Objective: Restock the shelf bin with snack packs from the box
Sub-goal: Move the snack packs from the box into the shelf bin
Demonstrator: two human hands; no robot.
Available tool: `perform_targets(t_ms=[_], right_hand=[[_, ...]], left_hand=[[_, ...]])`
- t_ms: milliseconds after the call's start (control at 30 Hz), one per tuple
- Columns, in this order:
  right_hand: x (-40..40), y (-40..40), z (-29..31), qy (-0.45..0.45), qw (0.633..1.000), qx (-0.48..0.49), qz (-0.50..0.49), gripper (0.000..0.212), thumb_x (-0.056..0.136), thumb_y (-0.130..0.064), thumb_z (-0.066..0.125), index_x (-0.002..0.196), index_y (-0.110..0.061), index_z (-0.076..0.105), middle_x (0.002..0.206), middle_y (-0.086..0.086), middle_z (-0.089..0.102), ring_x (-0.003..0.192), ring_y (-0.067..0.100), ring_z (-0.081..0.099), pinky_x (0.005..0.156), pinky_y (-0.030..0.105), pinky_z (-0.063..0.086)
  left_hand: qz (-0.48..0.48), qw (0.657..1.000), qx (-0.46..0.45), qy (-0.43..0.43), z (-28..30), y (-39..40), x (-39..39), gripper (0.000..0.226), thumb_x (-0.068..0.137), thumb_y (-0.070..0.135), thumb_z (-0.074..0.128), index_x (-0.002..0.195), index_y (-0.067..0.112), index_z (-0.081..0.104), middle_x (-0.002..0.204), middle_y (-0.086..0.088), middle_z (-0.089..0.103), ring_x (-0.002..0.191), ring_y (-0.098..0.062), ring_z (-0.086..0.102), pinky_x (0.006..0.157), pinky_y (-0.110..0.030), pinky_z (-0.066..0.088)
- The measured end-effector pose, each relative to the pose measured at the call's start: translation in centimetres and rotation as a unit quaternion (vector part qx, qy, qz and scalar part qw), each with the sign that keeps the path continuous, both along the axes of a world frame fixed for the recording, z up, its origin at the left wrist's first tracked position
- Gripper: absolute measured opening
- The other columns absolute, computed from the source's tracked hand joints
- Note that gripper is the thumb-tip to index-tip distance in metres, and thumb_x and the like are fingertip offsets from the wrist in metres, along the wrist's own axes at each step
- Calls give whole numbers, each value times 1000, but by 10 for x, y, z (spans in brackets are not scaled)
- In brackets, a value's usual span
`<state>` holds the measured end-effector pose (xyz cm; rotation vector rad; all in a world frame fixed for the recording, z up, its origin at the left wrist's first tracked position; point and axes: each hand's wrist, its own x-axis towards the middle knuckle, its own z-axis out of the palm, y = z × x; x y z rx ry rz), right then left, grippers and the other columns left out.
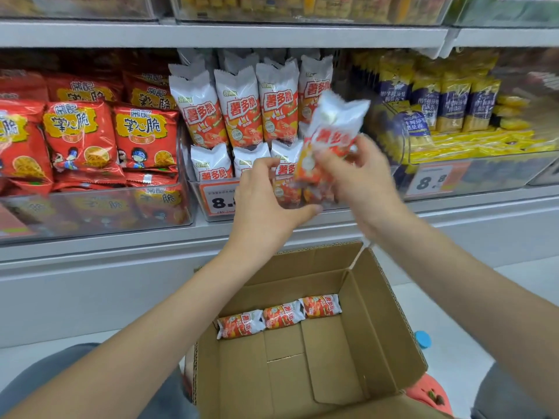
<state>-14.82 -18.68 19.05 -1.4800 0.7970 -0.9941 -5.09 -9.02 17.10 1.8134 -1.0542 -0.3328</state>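
White snack pack (328, 140) with a red-orange tomato print, blurred, stands upright in the right hand (357, 179), fingers clamped round its lower half, in front of the clear shelf bin (211, 204). Left hand (266, 201) reaches beside it, fingers curled, seemingly pinching its bottom edge. Bin holds two tiers of matching packs; cardboard box (372, 328) below holds three more (279, 319)

packs (278, 320) in box (378, 328) — below bin (208, 204)

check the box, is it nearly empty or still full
Nearly empty: the box shows three snack packs along its far wall; the rest is bare cardboard floor.
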Motion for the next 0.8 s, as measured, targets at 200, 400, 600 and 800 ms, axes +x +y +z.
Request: perform_targets(t_ms=[200, 400, 600, 800], right_hand=[[-5, -59, 29, 11, 992, -117, -34, 43, 84, -15, 71, 116, -15, 41, 110, 0, 67, 100, 9, 67, 86, 31, 56], [30, -82, 20, 104, 973, -200, -48, 41, 86, -23, 68, 121, -12, 49, 112, -5, 62, 103, 6, 61, 91, 30, 54], [42, -90, 18, 149, 967, -196, -64, 45, 92, -33, 61, 130, -13, 49, 121, -2, 60, 103, 5, 56, 92, 24, 50], [49, -83, 18, 129, 965, -215, -79, 40, 88, -31, 65, 120, -12, 53, 109, -5, 62, 95, 2, 58, 83, 18, 50]], left_hand=[[-25, 998, 51, 17, -4, 4, 6, 56, 75, 23, 78, 121, 19, 46, 112, 5, 49, 108, -13, 49, 83, -22, 36], [-19, 996, 59, 62, -2, 0, 10, 45, 75, 21, 78, 109, 21, 48, 104, 4, 51, 94, -12, 49, 76, -22, 38], [-19, 996, 57, 72, -3, -3, 11, 42, 76, 18, 77, 107, 21, 48, 102, 4, 51, 92, -12, 49, 71, -22, 43], [-11, 995, 55, 77, -4, -3, 12, 41, 75, 16, 76, 106, 21, 49, 106, 2, 54, 93, -13, 50, 73, -21, 43]])
